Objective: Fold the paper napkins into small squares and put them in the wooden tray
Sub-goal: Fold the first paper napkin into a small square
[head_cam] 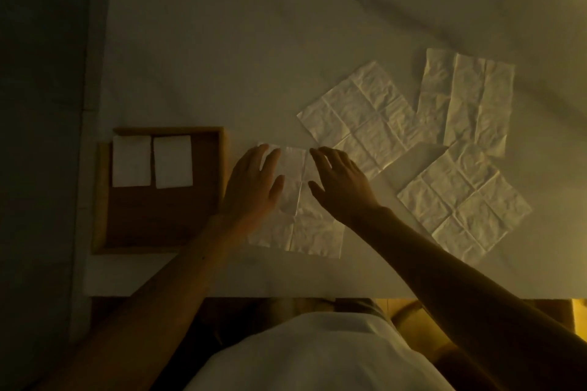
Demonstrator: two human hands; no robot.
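An unfolded, creased white napkin (305,225) lies flat on the table in front of me. My left hand (252,186) rests spread on its left part, fingers apart. My right hand (341,182) hovers over its upper right edge, fingers spread and curled, holding nothing that I can see. The wooden tray (104,200) stands to the left and holds two folded white napkins (131,161) (173,161) side by side at its far end.
Three more unfolded crumpled napkins (359,117) (467,101) (463,203) lie to the right, partly overlapping. The white table (254,41) ends near my body at the front edge. A dark floor strip runs along the left.
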